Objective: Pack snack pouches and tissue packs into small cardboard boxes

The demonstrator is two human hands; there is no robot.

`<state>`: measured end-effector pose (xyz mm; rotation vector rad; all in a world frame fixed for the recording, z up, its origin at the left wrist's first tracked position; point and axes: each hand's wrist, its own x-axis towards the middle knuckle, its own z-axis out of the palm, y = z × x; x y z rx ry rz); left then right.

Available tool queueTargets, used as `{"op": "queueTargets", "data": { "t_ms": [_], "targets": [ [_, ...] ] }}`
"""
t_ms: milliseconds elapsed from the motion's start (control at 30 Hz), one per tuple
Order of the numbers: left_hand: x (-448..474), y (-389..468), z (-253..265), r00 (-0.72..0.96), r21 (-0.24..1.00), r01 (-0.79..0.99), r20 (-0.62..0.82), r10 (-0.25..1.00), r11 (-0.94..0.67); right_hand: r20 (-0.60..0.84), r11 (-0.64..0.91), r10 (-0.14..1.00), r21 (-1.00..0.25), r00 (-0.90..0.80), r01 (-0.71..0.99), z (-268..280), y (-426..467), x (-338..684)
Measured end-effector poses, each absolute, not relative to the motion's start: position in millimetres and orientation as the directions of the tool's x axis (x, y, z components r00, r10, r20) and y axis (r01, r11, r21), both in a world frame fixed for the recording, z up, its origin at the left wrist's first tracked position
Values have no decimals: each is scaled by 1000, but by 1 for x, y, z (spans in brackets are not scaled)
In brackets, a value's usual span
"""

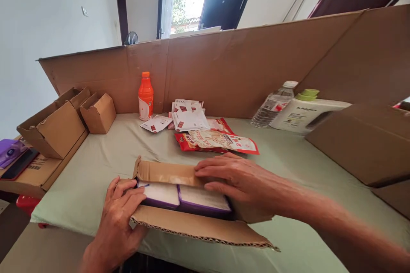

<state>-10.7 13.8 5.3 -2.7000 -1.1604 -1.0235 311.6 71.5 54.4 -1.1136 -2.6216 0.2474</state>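
An open cardboard box (198, 225) lies in front of me with its flaps spread. Two white packs with purple edges, a left pack (162, 193) and a right pack (205, 198), fill it side by side. My left hand (120, 213) is closed around the box's left end, fingers over the edge and thumb low by the front flap. Across the back flap (169, 172) and right end reaches my right hand (229, 179), slightly blurred. Its fingers are stretched out flat, with nothing held in them; its palm hides the box's right corner.
Behind the box lie red food packets (218, 140) and white sachets (190, 118). An orange bottle (146, 98), a leaning clear bottle (272, 104) and a white jug (301, 115) stand farther back. Small cardboard boxes (60, 132) sit left; a cardboard wall (224, 68) encloses the back.
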Motion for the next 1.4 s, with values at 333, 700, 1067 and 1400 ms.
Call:
{"op": "queueTargets", "data": {
  "t_ms": [333, 700, 1067, 1400],
  "targets": [
    [-12, 19, 13, 491, 181, 723, 544, 681, -666, 127, 656, 752, -239, -646, 716, 53, 58, 318],
    [-7, 26, 14, 409, 193, 757, 605, 683, -624, 69, 617, 767, -349, -638, 705, 56, 59, 321],
    [-4, 32, 11, 373, 170, 799, 612, 698, -576, 64, 432, 859, -622, -507, 653, 43, 73, 335],
    [-5, 31, 7, 373, 144, 813, 617, 693, -565, 109, 415, 860, -719, -499, 558, 36, 70, 339]
  ]
}}
